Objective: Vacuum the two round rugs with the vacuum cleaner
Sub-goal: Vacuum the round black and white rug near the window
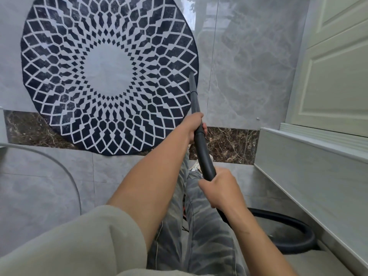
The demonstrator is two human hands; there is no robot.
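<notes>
A round rug [108,72] with a dark blue and white diamond pattern lies on the grey tile floor ahead of me. The black vacuum wand [196,108] slants up from my hands, and its tip touches the rug's right edge. My left hand [194,127] grips the wand higher up, fingers curled round it. My right hand [221,189] grips the wand's lower end near my legs. The black hose [294,226] loops away behind my right forearm. Only one rug is in view.
A white panelled door [336,66] stands at the right, with a pale ledge or step [310,162] below it. A dark brown marble strip [231,144] crosses the floor under the rug's near edge. A thin grey cable [65,172] curves across the tiles at left.
</notes>
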